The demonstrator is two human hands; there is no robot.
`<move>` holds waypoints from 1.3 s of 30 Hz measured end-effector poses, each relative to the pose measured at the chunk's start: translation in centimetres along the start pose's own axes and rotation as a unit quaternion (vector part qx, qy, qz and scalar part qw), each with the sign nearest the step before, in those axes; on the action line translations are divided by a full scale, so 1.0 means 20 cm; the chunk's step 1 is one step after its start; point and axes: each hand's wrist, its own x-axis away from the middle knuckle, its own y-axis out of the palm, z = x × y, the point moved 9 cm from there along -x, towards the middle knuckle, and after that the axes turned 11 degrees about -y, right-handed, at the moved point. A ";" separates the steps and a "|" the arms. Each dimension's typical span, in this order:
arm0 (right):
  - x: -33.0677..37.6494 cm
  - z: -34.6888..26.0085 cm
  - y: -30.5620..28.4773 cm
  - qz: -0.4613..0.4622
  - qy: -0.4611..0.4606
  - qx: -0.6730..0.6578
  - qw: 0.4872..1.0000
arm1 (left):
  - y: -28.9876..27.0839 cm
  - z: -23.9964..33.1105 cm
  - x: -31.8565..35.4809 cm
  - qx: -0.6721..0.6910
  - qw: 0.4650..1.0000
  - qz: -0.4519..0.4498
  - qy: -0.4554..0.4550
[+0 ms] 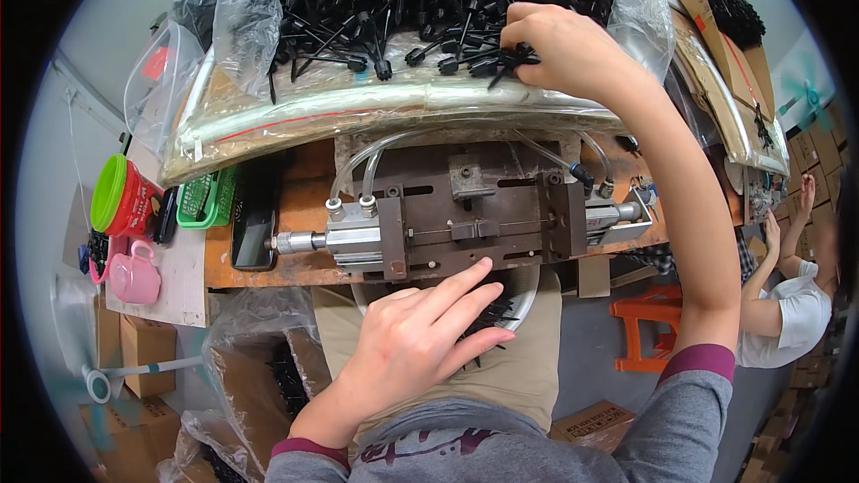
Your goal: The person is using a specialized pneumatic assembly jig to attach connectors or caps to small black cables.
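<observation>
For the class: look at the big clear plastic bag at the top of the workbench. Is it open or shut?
Open. The right hand reaches into the clear plastic bag and grips black plastic parts lying uncovered inside.

A worn orange desk [268, 282] stands on a grey floor [591, 367], an orange stool [646, 322] right, cardboard boxes [143, 385] near left.

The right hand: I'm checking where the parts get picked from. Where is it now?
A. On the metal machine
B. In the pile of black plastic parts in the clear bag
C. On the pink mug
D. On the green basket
B: the right hand is reaching up into the black plastic parts heaped in the clear bag, fingers closed on a few of them.
</observation>
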 end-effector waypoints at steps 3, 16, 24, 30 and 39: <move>-0.05 0.01 0.05 -0.059 0.023 -0.022 0.998 | 0.00 -0.01 0.01 0.005 1.000 0.005 0.003; 0.27 0.26 -0.12 0.317 0.098 -0.343 0.879 | -0.10 -0.10 -0.04 0.128 0.990 0.051 -0.011; 0.30 0.40 0.02 0.314 0.165 -0.480 0.802 | -0.11 -0.06 -0.13 0.107 0.987 0.120 -0.003; 0.34 0.27 -0.05 0.364 0.118 -0.586 0.714 | -0.21 -0.09 -0.17 0.149 0.970 0.190 -0.031; 0.47 -0.56 0.19 0.217 0.146 -0.863 0.433 | -0.11 -0.15 -0.17 0.240 0.960 0.126 -0.069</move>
